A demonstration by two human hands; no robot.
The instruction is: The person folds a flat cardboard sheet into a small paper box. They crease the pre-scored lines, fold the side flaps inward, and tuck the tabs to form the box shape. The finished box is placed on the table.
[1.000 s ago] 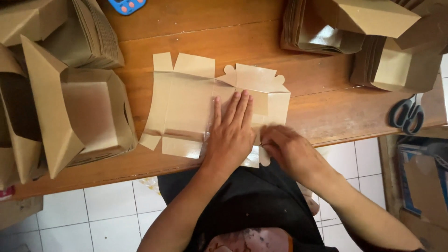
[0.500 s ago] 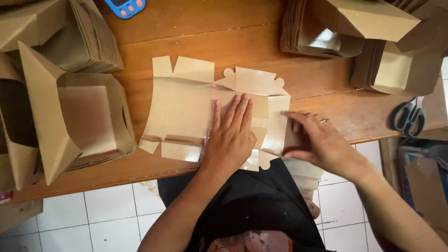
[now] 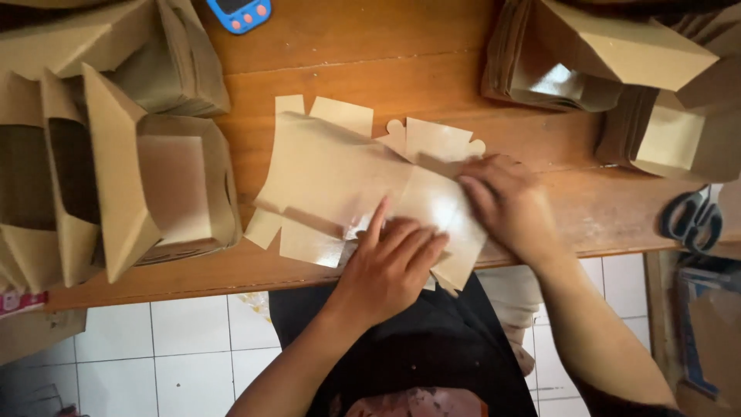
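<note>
Both hands flat on the cardboard blank (image 3: pixel 340 174): left hand (image 3: pixel 394 259) pins it, right hand (image 3: pixel 505 197) creasing a panel over. Fold needs pressing next, I reckon.

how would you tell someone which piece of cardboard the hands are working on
Start at the wooden table and look to its near edge, in the middle. The flat box blank lies there under the left hand and right hand. Unlike the folded boxes at both sides, it lies unfolded, tabs spread out.

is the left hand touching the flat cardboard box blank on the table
Touching. The head view shows the left hand lying palm down on the flat cardboard blank, fingers spread across its glossy panel with no gap between them.
</note>
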